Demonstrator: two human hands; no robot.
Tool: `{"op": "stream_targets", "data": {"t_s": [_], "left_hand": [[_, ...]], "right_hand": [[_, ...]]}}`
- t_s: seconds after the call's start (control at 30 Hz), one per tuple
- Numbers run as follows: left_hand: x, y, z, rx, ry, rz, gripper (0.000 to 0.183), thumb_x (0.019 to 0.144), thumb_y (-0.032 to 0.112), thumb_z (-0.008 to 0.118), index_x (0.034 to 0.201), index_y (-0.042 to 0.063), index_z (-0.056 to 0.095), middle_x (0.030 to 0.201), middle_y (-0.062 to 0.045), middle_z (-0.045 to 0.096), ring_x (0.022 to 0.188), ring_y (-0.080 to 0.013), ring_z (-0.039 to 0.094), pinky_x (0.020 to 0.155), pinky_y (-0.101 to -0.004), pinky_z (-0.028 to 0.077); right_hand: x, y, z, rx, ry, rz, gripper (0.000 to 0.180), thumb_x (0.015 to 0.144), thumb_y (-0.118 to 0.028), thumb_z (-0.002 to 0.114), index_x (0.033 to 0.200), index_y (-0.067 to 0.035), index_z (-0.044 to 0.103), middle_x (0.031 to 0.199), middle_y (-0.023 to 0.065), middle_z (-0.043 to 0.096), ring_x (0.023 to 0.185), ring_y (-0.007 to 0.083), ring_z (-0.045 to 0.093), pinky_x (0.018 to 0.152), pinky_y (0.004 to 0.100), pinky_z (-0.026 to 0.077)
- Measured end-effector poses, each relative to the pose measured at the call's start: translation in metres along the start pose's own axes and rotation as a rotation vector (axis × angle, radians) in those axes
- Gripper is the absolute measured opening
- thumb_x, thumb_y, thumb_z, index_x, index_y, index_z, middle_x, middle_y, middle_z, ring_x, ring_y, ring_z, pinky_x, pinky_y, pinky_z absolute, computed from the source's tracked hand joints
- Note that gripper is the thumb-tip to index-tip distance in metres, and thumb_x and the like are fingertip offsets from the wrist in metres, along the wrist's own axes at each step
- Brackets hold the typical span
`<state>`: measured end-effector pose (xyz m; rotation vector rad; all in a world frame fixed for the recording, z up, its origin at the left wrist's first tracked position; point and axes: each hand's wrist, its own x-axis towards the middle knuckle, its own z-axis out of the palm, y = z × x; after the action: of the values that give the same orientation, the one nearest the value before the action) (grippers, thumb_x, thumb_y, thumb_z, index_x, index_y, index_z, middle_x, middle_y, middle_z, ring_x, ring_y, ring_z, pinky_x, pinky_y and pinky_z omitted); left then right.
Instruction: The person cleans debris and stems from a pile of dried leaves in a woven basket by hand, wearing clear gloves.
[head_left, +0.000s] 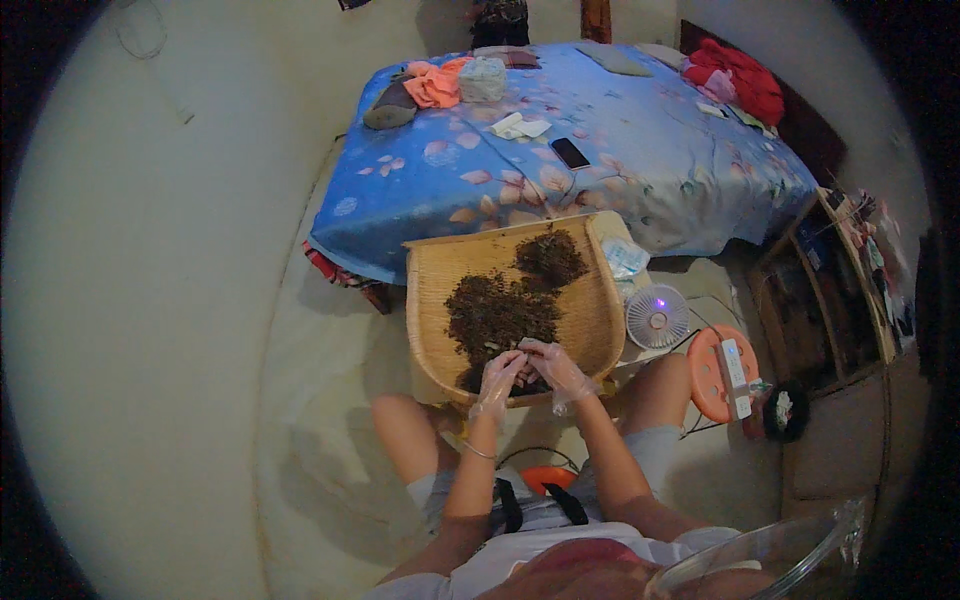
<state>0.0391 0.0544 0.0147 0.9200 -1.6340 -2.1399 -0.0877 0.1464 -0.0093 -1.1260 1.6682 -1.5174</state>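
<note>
A woven bamboo winnowing basket (427, 330) stands in front of me, between my knees. Inside it lies a large heap of dark, dried plant material (499, 311), with a smaller dark heap (551, 259) at the far right. My left hand (501, 379) and my right hand (553, 366) both wear thin clear plastic gloves. They meet over the basket's near end, fingertips drawn together just above the dark material. Whatever may be between the fingers is too small to make out.
A round desk fan (657, 318) stands right of the basket, beside a plastic packet (625, 259). A power strip (735, 375) rests on an orange stool (705, 360). Beyond is a bed with a blue floral sheet (420, 195), holding a phone (571, 154) and clothes. Shelving (817, 277) stands right.
</note>
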Motion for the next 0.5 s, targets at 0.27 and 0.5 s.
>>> {"op": "stream_targets", "data": {"t_s": [0.27, 0.5], "left_hand": [[-0.005, -0.001, 0.001, -0.104, 0.044, 0.011, 0.026, 0.094, 0.027, 0.062, 0.102, 0.003, 0.064, 0.085, -0.001, 0.062, 0.070, -0.0093, 0.055, 0.063, -0.0255, 0.046], [-0.008, 0.009, 0.007, -0.099, 0.116, -0.008, 0.026, 0.094, 0.027, 0.062, 0.101, 0.002, 0.064, 0.081, -0.001, 0.061, 0.068, -0.0086, 0.055, 0.061, -0.0238, 0.046]], "right_hand": [[-0.007, -0.030, 0.000, 0.231, 0.050, 0.261, 0.022, 0.087, -0.007, 0.063, 0.107, 0.003, 0.061, 0.087, 0.0048, 0.064, 0.074, 0.0131, 0.059, 0.068, 0.0274, 0.051], [-0.003, 0.005, 0.002, 0.385, 0.042, 0.252, 0.014, 0.088, -0.009, 0.065, 0.097, 0.001, 0.063, 0.088, 0.0036, 0.064, 0.076, 0.0126, 0.060, 0.067, 0.0271, 0.051]]}}
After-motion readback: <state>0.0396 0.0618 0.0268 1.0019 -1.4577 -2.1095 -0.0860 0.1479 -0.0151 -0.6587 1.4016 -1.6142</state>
